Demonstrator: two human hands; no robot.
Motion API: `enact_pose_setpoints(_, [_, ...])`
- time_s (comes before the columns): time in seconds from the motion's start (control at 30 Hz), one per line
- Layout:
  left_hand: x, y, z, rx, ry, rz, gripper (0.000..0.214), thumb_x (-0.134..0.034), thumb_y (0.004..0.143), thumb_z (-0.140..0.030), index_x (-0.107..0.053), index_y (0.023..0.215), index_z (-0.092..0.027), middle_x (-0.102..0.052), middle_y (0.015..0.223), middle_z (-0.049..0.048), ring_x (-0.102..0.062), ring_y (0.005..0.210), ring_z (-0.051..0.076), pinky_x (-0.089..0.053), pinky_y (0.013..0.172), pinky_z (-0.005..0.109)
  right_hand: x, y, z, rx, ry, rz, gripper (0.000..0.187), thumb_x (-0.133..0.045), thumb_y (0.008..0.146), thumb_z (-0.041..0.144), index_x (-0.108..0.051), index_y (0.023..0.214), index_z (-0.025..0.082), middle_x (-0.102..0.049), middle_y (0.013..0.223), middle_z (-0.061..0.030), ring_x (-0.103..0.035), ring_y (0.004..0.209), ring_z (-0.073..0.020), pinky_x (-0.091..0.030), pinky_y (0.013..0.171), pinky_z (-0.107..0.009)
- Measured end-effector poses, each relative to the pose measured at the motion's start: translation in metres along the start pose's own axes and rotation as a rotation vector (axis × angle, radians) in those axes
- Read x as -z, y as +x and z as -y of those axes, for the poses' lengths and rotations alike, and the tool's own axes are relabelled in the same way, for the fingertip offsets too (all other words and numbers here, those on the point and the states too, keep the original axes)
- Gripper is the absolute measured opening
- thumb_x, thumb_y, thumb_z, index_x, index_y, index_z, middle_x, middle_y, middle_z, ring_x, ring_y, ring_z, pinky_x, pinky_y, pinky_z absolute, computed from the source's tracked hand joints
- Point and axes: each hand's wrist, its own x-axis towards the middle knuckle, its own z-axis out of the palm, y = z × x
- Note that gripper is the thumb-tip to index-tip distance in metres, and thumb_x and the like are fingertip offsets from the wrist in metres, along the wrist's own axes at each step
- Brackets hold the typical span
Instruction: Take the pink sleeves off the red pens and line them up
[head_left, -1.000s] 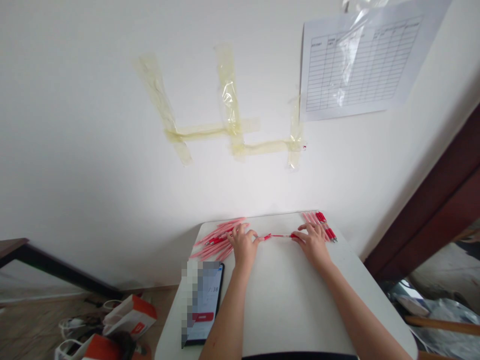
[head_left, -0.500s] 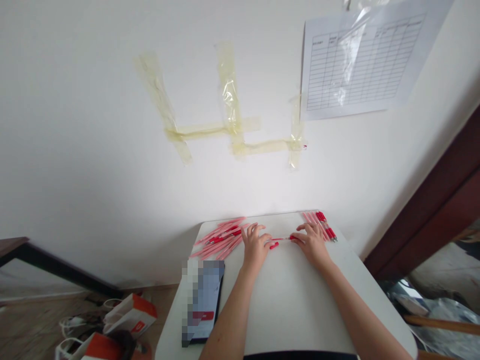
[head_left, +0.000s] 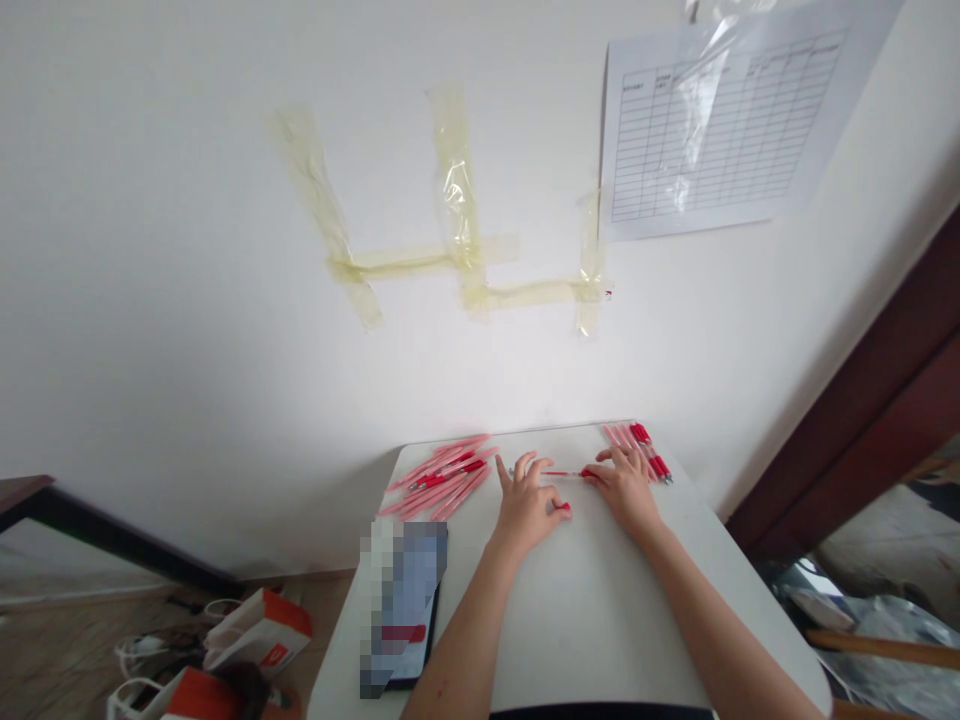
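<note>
The small red piece (head_left: 566,507) and left hand (head_left: 523,510) have shifted farther right of the pen pile (head_left: 442,492). Working the slim refill (head_left: 562,474) seems the step, calling next for steady fingertips. Also right of the pile, it sits narrowly pinched by the right hand (head_left: 628,488); the left, other fingers spread, seemingly pinches the piece.
</note>
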Motion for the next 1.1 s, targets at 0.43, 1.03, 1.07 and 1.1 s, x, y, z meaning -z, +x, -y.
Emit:
enact_pose_setpoints(0.43, [0.003,0.002,0.035,0.360,0.186,-0.277,0.009,-0.069,0.082,-0.029,-0.071,0.075,-0.024,-0.059,0.139,0.0052,-0.038,0.141,0.034,-0.011,0.117,0.077,0.000,0.000,0.000,-0.009,-0.003,-0.021,0.018,-0.061,0.093,0.039,-0.079,0.094,0.035,-0.064,0.110,-0.0061,-0.047,0.111,-0.0283,-0.037,0.104,-0.051])
enact_pose_setpoints(1.03, [0.010,0.004,0.048,0.499,0.178,-0.404,0.016,-0.062,0.091,-0.036,-0.075,0.098,-0.029,-0.073,0.112,0.0047,-0.056,0.121,0.030,-0.016,0.118,0.072,-0.002,0.001,-0.001,-0.011,0.046,-0.018,0.022,-0.058,0.095,0.038,-0.079,0.096,0.033,-0.064,0.109,-0.0080,-0.048,0.109,-0.0287,-0.043,0.098,-0.048])
enact_pose_setpoints(1.07, [0.010,0.004,0.049,0.499,0.163,-0.404,0.016,-0.062,0.091,-0.035,-0.075,0.099,-0.029,-0.074,0.109,0.0045,-0.058,0.117,0.029,-0.016,0.118,0.071,-0.002,0.001,-0.001,-0.011,0.043,-0.021,0.021,-0.059,0.094,0.038,-0.079,0.096,0.033,-0.064,0.109,-0.0080,-0.048,0.109,-0.0288,-0.044,0.098,-0.048])
enact_pose_setpoints(1.1, [0.010,0.004,0.049,0.498,0.150,-0.402,0.016,-0.062,0.092,-0.034,-0.074,0.101,-0.029,-0.075,0.107,0.0041,-0.059,0.115,0.028,-0.017,0.119,0.069,-0.002,0.001,-0.001,-0.012,0.038,-0.024,0.021,-0.059,0.094,0.038,-0.079,0.096,0.033,-0.064,0.109,-0.0080,-0.048,0.110,-0.0289,-0.044,0.098,-0.048])
